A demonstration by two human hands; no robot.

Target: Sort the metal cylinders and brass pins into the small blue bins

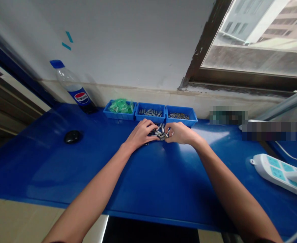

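Both of my hands reach to a small heap of grey metal parts lying on the blue table, just in front of the trays. My left hand cups the heap from the left with curled fingers touching it. My right hand closes in from the right, fingertips on the parts. Whether either hand grips a piece cannot be told. Behind them stand three blue trays in a row: one with green bits, one with grey metal parts, one with thin dark pins.
A cola bottle with a blue cap stands at the back left by the wall. A black mouse lies left of my hands. A white power strip with its cable sits at the right edge. A window is upper right.
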